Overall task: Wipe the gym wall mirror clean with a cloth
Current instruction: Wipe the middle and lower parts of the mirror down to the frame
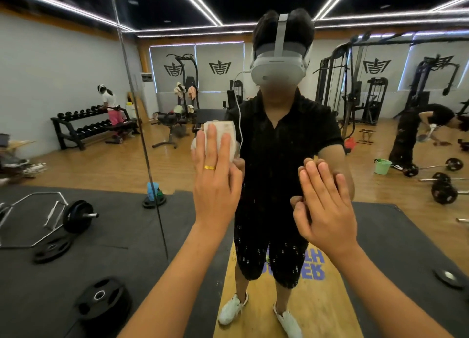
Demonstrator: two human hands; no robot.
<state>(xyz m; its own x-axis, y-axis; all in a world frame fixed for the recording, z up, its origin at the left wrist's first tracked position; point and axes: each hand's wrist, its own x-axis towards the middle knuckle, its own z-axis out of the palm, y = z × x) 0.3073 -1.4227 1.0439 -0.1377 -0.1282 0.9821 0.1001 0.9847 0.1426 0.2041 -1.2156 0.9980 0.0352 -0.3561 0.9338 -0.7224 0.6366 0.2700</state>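
Observation:
The wall mirror (pixel 380 140) fills the view and reflects me and the gym behind me. My left hand (pixel 215 178), a gold ring on one finger, presses a folded white cloth (pixel 223 134) flat against the glass with straight fingers at chest height. My right hand (pixel 324 200) lies flat on the mirror to the right of it, fingers straight and together, holding nothing. Small specks dot the glass over my reflection's dark clothes.
A vertical seam (pixel 142 140) between mirror panels runs left of the cloth. Reflected behind me are dumbbell racks (pixel 86 124), weight plates (pixel 104 297), barbells (pixel 444 185), a green bucket (pixel 382 165), cable machines and two other people.

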